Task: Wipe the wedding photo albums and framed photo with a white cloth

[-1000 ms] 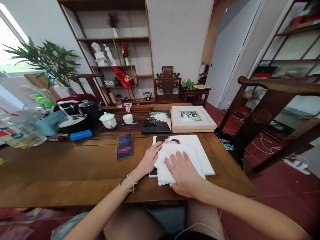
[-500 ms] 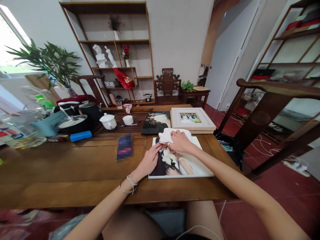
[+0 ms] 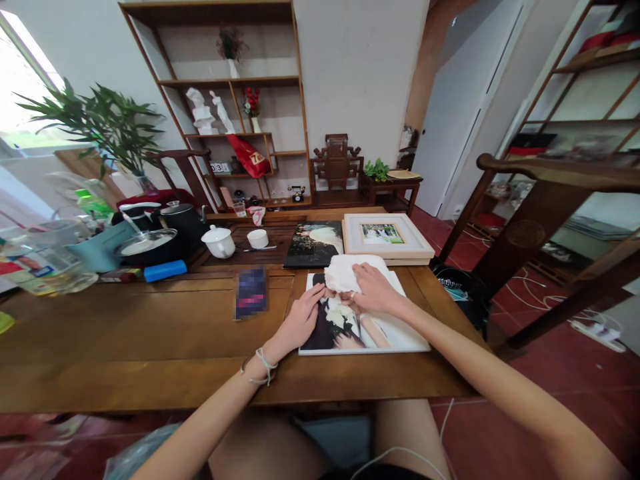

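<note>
A flat photo print (image 3: pixel 367 333) lies on the wooden table (image 3: pixel 150 333) in front of me. My left hand (image 3: pixel 299 321) rests flat on its left edge, fingers stretched out, holding it down. My right hand (image 3: pixel 374 292) presses a crumpled white cloth (image 3: pixel 345 272) onto the far part of the print, fingers curled over the cloth.
Behind the print lie a dark photo print (image 3: pixel 315 243) and a pale framed picture (image 3: pixel 385 237). A blurred card (image 3: pixel 251 292) sits to the left. A white teapot (image 3: pixel 219 241), cup (image 3: pixel 257 238), pans and bottles crowd the far left. A wooden chair (image 3: pixel 545 220) stands to the right.
My right hand has moved the cloth from the near part of the print to its far end, uncovering the picture. My left hand has stayed on the left edge.
</note>
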The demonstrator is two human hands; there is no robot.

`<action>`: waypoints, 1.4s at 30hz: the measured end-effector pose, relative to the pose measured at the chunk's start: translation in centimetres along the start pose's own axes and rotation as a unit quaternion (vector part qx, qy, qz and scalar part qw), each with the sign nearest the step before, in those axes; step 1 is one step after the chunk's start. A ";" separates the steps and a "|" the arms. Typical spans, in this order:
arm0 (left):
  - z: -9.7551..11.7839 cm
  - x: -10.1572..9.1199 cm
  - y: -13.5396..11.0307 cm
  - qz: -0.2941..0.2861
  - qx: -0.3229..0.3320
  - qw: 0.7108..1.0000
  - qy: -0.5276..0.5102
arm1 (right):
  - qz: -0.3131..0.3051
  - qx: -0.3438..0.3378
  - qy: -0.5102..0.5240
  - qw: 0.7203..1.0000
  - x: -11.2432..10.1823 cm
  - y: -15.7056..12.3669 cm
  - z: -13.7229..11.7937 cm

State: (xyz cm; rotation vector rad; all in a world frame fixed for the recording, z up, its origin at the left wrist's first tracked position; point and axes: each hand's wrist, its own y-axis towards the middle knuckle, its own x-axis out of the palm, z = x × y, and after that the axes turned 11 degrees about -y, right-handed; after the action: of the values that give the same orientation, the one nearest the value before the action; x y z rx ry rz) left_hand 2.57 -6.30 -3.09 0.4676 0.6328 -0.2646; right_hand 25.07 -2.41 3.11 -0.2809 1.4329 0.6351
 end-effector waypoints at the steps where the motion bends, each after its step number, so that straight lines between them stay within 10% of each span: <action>1: 0.1 0.0 0.0 0.001 -0.002 1.000 -0.001 | 0.003 0.004 -0.003 1.000 0.0 -0.6 0.4; 9: -0.3 0.2 -0.1 0.011 -0.004 1.000 -0.014 | 0.010 0.030 -0.021 0.999 0.0 -3.4 2.5; 33: -0.2 0.2 -0.1 0.010 -0.002 1.000 0.000 | 0.008 0.007 -0.024 1.000 -0.7 -1.8 -2.2; 42: 0.1 -0.3 -0.1 -0.012 0.009 1.000 -0.020 | -0.025 -0.023 -0.026 0.999 -2.4 -7.8 -8.2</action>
State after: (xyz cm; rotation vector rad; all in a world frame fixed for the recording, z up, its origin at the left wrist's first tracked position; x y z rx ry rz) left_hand 2.28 -6.41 -2.88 0.4709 0.5983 -0.3020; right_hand 22.65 -13.70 2.85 -0.3320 1.3583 0.6307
